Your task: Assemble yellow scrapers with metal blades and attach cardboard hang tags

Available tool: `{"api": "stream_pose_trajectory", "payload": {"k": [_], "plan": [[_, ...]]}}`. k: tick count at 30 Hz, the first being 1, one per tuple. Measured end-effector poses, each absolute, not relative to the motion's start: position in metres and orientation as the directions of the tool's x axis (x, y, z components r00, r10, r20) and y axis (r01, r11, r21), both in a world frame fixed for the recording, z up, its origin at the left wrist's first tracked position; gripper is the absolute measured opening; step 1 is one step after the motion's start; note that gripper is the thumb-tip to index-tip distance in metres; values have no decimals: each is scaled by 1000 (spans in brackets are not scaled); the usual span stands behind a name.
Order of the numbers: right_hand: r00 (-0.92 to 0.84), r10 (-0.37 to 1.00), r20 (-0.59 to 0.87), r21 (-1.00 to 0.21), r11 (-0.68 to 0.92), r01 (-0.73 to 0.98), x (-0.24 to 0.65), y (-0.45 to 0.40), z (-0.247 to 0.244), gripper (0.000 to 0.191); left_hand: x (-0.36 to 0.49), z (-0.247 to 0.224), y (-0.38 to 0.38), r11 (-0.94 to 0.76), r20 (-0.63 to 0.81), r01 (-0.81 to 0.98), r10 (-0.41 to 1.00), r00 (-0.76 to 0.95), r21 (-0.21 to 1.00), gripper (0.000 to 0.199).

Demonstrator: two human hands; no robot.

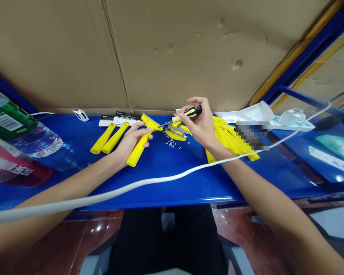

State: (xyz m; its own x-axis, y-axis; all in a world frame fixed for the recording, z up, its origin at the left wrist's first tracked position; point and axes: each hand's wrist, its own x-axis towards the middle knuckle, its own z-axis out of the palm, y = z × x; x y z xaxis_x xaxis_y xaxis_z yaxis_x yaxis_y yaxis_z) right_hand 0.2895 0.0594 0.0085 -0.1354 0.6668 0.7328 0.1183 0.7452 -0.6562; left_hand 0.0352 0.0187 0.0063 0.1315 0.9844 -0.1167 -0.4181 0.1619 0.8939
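My left hand [132, 139] is closed around the handle of a yellow scraper [137, 151], its wide head tilted up and away from me. In my right hand [203, 124] is a screwdriver [194, 111] with a black and pale yellow handle. Its shaft points left, and the tip is at the scraper's head; whether it touches a screw is too small to tell. Between my hands lies a small pile of yellow and grey flat parts [176, 134]. Several tiny screws and nuts [172, 143] are scattered just in front of it.
Two yellow handles [114, 139] lie left, near black-and-white packets [127, 117]. More yellow handles [229, 140] are heaped right, by a white bag [246, 114] and power strip [296, 125]. A white cable [160, 179] crosses in front. Bottles [20, 122] stand left; cardboard [172, 57] backs the blue table [166, 191].
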Motion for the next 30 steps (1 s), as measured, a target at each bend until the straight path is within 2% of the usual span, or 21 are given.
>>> {"api": "stream_pose_trajectory", "payload": {"k": [4,9,15,20,25,30], "plan": [[-74,649,757,-625,752,209,290,59,9,53,35,6,17,159,-104,-413,983,153,897,48],[-111,667,737,-665,745,61,290,61,8,62,37,11,15,158,-109,-407,984,140,900,48],[-54,653,756,-631,748,205,292,61,8,54,39,15,12,171,-126,-389,982,137,906,48],[-157,658,736,-658,750,62,293,65,6,58,37,14,14,165,-125,-396,984,125,904,47],[-67,663,746,-642,742,193,294,64,6,52,37,13,14,172,-131,-408,983,127,896,46],[-136,664,735,-664,746,54,292,63,6,58,37,12,15,156,-110,-410,985,134,899,47]]}}
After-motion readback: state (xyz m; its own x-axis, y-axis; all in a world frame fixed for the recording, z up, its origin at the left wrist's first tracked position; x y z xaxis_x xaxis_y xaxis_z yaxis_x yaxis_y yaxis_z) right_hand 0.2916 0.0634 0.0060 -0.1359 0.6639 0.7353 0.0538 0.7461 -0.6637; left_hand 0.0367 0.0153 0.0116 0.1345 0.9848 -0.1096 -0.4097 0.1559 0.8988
